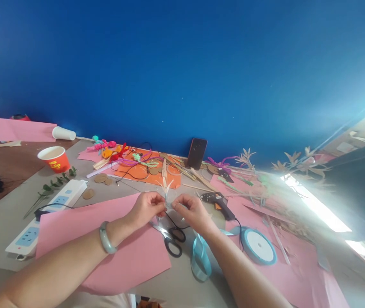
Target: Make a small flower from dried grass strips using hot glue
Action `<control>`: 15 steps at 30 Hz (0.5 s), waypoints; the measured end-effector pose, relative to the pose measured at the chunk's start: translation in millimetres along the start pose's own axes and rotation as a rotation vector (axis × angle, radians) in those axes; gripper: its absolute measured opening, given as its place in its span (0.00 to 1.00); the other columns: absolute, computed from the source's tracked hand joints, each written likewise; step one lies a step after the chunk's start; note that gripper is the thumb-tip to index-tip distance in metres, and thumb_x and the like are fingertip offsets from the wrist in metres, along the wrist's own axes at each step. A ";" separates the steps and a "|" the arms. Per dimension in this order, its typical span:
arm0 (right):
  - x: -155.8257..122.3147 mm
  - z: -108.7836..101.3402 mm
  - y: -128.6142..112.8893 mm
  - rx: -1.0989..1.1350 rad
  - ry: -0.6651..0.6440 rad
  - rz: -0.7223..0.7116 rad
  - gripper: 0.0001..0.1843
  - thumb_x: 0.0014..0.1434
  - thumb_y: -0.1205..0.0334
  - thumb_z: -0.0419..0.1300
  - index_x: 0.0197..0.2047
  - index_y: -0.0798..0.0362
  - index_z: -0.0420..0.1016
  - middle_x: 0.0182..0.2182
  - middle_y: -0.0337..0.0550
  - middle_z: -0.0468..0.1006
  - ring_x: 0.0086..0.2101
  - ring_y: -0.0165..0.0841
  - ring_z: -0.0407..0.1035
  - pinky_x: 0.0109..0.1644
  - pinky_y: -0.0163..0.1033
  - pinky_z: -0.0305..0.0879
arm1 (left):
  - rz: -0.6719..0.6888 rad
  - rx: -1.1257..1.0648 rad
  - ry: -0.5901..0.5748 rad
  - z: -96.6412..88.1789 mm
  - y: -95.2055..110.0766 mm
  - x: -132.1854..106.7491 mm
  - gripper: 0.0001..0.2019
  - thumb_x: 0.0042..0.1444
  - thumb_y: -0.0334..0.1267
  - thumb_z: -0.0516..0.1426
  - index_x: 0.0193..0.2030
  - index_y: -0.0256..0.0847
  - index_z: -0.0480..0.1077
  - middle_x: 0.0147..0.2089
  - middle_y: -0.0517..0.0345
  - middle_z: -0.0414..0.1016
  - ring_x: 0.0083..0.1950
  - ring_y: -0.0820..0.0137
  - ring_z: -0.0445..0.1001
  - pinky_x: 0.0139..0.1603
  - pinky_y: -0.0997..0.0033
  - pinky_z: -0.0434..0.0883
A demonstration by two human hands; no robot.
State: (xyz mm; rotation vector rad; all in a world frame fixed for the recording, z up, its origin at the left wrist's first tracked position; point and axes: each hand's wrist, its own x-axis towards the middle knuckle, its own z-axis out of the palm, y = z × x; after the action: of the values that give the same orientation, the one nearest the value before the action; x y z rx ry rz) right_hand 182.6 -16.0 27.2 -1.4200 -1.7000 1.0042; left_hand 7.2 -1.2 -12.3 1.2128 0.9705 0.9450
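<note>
Head view: left hand and right hand pinch the near end of a pale flower between them; its tips point away.

Bare forearms angled inward, left hand, right hand close together, both pinching.

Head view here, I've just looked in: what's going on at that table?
A person's left hand and right hand meet at a small pale spiky piece, pinching it near its base; finer detail between the fingertips is unclear. Scissors lie just below the hands, and a loop of blue ribbon lies by the right forearm. The glue gun lies to the right, unheld.
</note>
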 end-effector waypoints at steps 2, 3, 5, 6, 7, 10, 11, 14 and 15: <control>1.0 -2.3 -0.4 0.041 -0.003 0.020 0.08 0.49 0.59 0.60 0.30 0.55 0.76 0.24 0.37 0.74 0.25 0.29 0.65 0.30 0.34 0.61 | -0.012 -0.014 -0.016 0.5 0.1 -0.9 0.09 0.48 0.38 0.62 0.29 0.35 0.68 0.23 0.59 0.73 0.24 0.73 0.74 0.26 0.75 0.70; 1.3 -2.9 -0.6 0.062 0.001 0.029 0.10 0.49 0.59 0.61 0.32 0.56 0.76 0.25 0.38 0.75 0.26 0.29 0.66 0.30 0.35 0.61 | -0.021 -0.012 -0.022 1.1 0.6 -1.7 0.09 0.48 0.38 0.62 0.29 0.35 0.68 0.23 0.59 0.73 0.24 0.73 0.73 0.25 0.76 0.69; 1.4 -2.5 -0.5 0.093 -0.002 0.044 0.12 0.48 0.57 0.63 0.34 0.56 0.77 0.27 0.41 0.77 0.27 0.31 0.68 0.32 0.36 0.63 | -0.035 0.012 -0.030 2.6 2.3 -4.0 0.08 0.47 0.38 0.62 0.29 0.36 0.68 0.22 0.59 0.73 0.24 0.73 0.73 0.25 0.76 0.68; 1.2 -1.6 0.0 0.108 -0.010 0.050 0.12 0.48 0.56 0.64 0.34 0.56 0.77 0.28 0.41 0.77 0.28 0.31 0.69 0.33 0.36 0.63 | -0.039 0.030 -0.032 3.6 3.1 -5.3 0.08 0.47 0.37 0.62 0.29 0.36 0.68 0.22 0.59 0.73 0.24 0.73 0.73 0.25 0.77 0.68; 1.0 -0.3 0.7 0.130 -0.016 0.054 0.13 0.47 0.55 0.65 0.32 0.56 0.77 0.27 0.41 0.77 0.28 0.32 0.69 0.33 0.37 0.64 | -0.041 0.051 -0.035 4.5 3.8 -6.5 0.08 0.47 0.37 0.62 0.29 0.36 0.69 0.22 0.59 0.73 0.24 0.73 0.73 0.25 0.77 0.68; 0.3 4.3 4.3 0.222 -0.021 0.054 0.13 0.47 0.53 0.66 0.29 0.55 0.75 0.25 0.39 0.75 0.27 0.31 0.68 0.32 0.36 0.63 | -0.054 0.103 -0.053 6.3 4.4 -9.1 0.08 0.48 0.38 0.62 0.29 0.35 0.70 0.21 0.58 0.74 0.24 0.73 0.72 0.25 0.77 0.67; 0.1 5.4 5.4 0.246 -0.018 0.050 0.13 0.47 0.53 0.66 0.28 0.55 0.74 0.24 0.38 0.75 0.27 0.30 0.67 0.32 0.36 0.62 | -0.060 0.111 -0.058 6.6 4.3 -9.5 0.08 0.48 0.39 0.61 0.29 0.35 0.70 0.21 0.58 0.74 0.24 0.73 0.72 0.24 0.77 0.67; -0.1 6.0 6.8 0.272 -0.018 0.047 0.13 0.48 0.54 0.65 0.26 0.56 0.73 0.24 0.37 0.73 0.26 0.28 0.65 0.33 0.35 0.60 | -0.080 0.084 -0.087 6.0 4.5 -9.6 0.10 0.49 0.41 0.62 0.30 0.35 0.71 0.22 0.57 0.75 0.24 0.73 0.72 0.26 0.76 0.68; -0.1 5.3 6.6 0.271 -0.021 0.048 0.13 0.49 0.54 0.65 0.26 0.56 0.73 0.23 0.36 0.72 0.26 0.28 0.64 0.32 0.34 0.59 | -0.089 0.060 -0.102 5.5 5.0 -9.5 0.10 0.49 0.41 0.62 0.31 0.35 0.72 0.23 0.56 0.75 0.25 0.73 0.73 0.28 0.75 0.69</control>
State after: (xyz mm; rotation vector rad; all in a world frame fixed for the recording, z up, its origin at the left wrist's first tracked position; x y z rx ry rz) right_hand 181.0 -16.1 18.8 -1.2813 -1.4844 1.2290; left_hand 9.2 -11.3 -6.1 1.2463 0.9688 0.7815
